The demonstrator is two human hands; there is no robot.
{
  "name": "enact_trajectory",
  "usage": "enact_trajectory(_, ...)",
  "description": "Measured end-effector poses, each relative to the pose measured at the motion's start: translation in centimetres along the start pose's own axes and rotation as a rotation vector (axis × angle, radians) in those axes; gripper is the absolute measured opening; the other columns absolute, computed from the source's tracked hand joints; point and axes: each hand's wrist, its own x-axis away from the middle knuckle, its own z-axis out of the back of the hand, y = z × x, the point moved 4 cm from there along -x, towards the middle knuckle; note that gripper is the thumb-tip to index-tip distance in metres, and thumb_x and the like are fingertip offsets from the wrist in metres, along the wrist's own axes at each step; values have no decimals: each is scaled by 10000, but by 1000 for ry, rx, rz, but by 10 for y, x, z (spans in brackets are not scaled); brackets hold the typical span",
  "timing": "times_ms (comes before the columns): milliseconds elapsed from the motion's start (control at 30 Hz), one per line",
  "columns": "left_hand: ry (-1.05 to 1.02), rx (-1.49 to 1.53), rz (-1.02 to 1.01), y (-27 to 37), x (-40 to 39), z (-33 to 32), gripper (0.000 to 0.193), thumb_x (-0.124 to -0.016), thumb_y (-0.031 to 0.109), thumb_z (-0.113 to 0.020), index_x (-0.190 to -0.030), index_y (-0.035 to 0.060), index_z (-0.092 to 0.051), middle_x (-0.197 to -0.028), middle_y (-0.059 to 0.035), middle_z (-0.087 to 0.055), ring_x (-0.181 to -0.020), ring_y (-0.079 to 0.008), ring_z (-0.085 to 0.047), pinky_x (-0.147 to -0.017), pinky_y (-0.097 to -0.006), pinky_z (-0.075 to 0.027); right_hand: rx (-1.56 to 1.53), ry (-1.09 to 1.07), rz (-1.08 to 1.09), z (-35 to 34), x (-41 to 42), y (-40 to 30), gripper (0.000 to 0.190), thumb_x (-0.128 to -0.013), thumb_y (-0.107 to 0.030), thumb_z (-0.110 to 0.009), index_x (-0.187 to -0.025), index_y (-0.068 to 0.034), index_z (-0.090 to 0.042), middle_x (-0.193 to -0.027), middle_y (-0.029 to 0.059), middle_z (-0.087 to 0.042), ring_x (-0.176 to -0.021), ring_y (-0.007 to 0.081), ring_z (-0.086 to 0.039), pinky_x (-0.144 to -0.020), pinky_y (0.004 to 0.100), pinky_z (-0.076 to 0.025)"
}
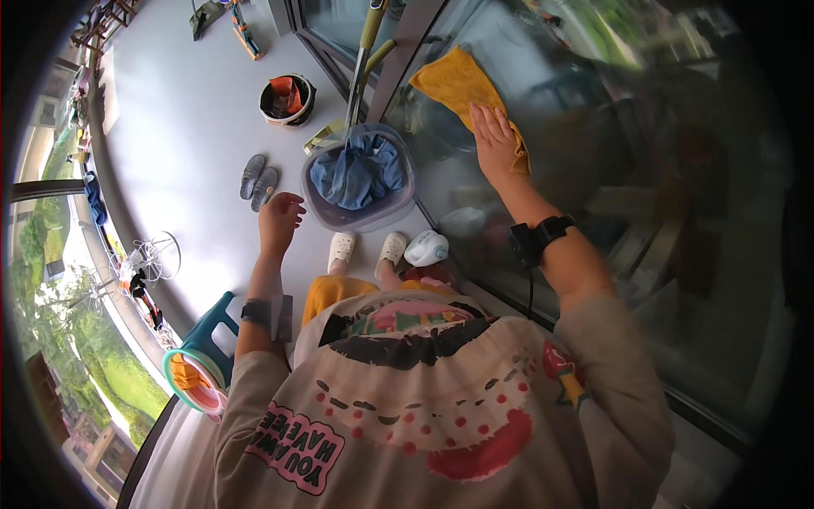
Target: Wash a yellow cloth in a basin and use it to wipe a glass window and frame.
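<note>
My right hand (pixel 497 143) lies with its palm on a yellow cloth (pixel 461 79), pressing it against a large glass pane (pixel 591 159) at my right. The cloth spreads out past my fingertips and hangs down beside the palm. My left hand (pixel 280 213) hovers in the air with slightly curled fingers and holds nothing. Just right of it stands a translucent plastic tub (pixel 356 223) with blue fabric (pixel 359 172) in it. Long handles (pixel 365 57) rise behind the tub, against the door frame.
Grey slippers (pixel 258 181) and a bucket (pixel 287 102) with an orange item stand on the floor. A white plastic jug (pixel 426 248) is near my feet. At lower left, a teal stool (pixel 213 331) is beside basins (pixel 197 382); a railing and hanging rack (pixel 159 254) line the left.
</note>
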Motion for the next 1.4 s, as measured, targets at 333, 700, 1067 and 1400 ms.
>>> enact_trajectory(333,68,-63,135,-30,20,24,175,-843,53,-510,-934,13,-653,-758,-69,-669,-626,-111,-606,-551,-241,-505,-22,121,108,7,-15,21,350,-866,-145,-449,-1145,11,-591,-1182,90,-587,-1245,232,-435,-1130,386,-227)
enact_trajectory(700,-14,-24,86,-30,11,6,160,-825,47,-519,-904,26,-656,-726,-67,-671,-592,-119,-603,-534,-253,-497,-68,94,51,31,-5,26,425,-851,-95,-444,-1256,6,-523,-1357,63,-476,-1279,188,-396,-1120,352,-236)
enact_trajectory(1067,-168,-87,-39,-9,-26,-30,165,-805,66,-536,-905,14,-656,-708,-63,-666,-571,-116,-603,-523,-244,-489,-163,-319,-128,50,294,11,234,-846,-151,-534,-1031,-82,-658,-1080,8,-608,-1135,156,-487,-1013,328,-361)
enact_trajectory(1400,-357,-174,-66,25,-33,-61,164,-820,102,-552,-911,21,-662,-726,-68,-668,-576,-118,-606,-519,-244,-498,-1731,-915,-1244,-13,314,-39,332,-874,-55,-501,-1185,-30,-614,-1105,105,-648,-937,247,-644,-853,375,-516)
